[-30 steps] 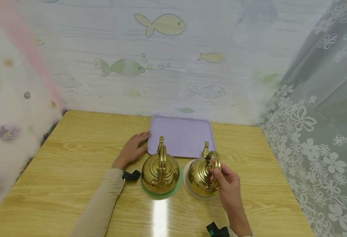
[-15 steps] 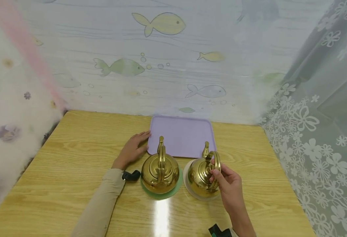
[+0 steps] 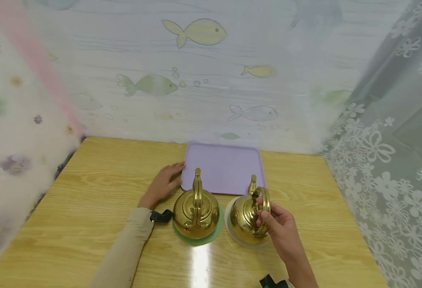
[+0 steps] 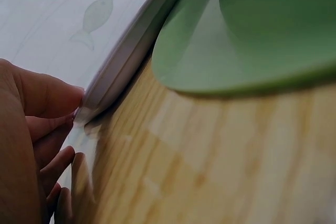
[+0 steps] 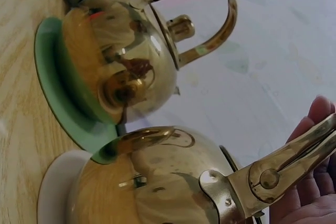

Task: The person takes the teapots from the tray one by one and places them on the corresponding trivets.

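Observation:
In the head view two gold kettles stand side by side, spouts pointing at the wall. The left kettle (image 3: 203,226) sits on a green round mat (image 3: 216,234), the right kettle (image 3: 240,226) on a pale round mat (image 3: 229,232). My right hand (image 3: 281,228) holds the right kettle's raised handle, thumb and fingers about it. The right wrist view shows that handle (image 5: 273,182) crossing before the palm. My left hand (image 3: 162,185) touches the left edge of a lilac tray (image 3: 225,168) with extended fingers; its thumb (image 4: 58,98) meets the tray's side in the left wrist view.
The tray lies behind the kettles, close to the back wall (image 3: 131,116) with its fish pictures. Everything stands on a wood-grain table (image 3: 99,200). A lace curtain (image 3: 387,192) hangs along the right side.
The head view has tilted slightly, so everything appears a little lower and further right. Both hands keep their places at the tray and the kettle handle.

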Action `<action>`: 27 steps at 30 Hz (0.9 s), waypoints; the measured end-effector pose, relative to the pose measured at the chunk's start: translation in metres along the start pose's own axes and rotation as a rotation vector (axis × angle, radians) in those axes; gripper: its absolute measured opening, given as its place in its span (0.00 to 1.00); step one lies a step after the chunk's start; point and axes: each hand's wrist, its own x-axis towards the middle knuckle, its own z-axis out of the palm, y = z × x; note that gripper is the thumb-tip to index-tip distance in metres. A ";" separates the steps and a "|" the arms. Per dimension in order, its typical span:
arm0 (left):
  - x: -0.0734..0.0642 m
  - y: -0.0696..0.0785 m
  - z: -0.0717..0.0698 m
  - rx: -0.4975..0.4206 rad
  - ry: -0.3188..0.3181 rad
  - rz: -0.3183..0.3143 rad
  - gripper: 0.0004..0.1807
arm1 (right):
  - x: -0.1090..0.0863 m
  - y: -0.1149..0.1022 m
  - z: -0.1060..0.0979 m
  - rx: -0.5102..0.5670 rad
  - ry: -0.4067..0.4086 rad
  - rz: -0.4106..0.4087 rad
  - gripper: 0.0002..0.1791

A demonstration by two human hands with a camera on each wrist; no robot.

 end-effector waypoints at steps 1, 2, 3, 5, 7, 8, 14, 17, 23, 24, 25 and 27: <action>0.000 0.000 -0.001 0.001 0.001 -0.002 0.31 | 0.000 0.000 0.001 -0.007 0.013 -0.003 0.20; 0.000 0.000 -0.001 0.004 0.002 -0.003 0.31 | 0.001 0.000 0.002 -0.034 0.037 -0.012 0.19; 0.001 0.000 -0.002 0.007 -0.002 -0.007 0.31 | 0.001 0.000 0.004 -0.070 0.075 -0.026 0.18; 0.002 0.001 -0.004 0.010 -0.011 -0.004 0.31 | 0.002 0.001 0.008 -0.149 0.171 -0.058 0.16; 0.003 0.001 -0.005 0.015 -0.015 0.001 0.31 | 0.002 0.002 0.013 -0.231 0.269 -0.081 0.15; 0.004 0.001 -0.006 0.017 -0.013 0.003 0.31 | 0.003 0.002 0.015 -0.272 0.310 -0.091 0.15; 0.002 0.005 -0.008 0.037 -0.006 0.003 0.28 | 0.002 0.007 0.021 -0.434 0.398 -0.186 0.12; -0.002 0.010 -0.007 0.069 -0.016 -0.008 0.27 | -0.003 0.010 0.020 -0.569 0.389 -0.281 0.13; -0.016 0.025 -0.014 0.178 -0.016 -0.022 0.27 | -0.017 0.012 0.009 -0.868 0.295 -0.458 0.18; -0.019 0.028 -0.017 0.213 -0.016 -0.020 0.27 | -0.019 0.012 0.006 -0.912 0.273 -0.486 0.18; -0.023 0.031 -0.020 0.248 -0.011 -0.018 0.27 | -0.021 0.012 0.002 -0.951 0.253 -0.501 0.17; -0.030 0.035 -0.025 0.319 -0.002 -0.030 0.26 | -0.024 0.012 -0.004 -1.013 0.224 -0.529 0.17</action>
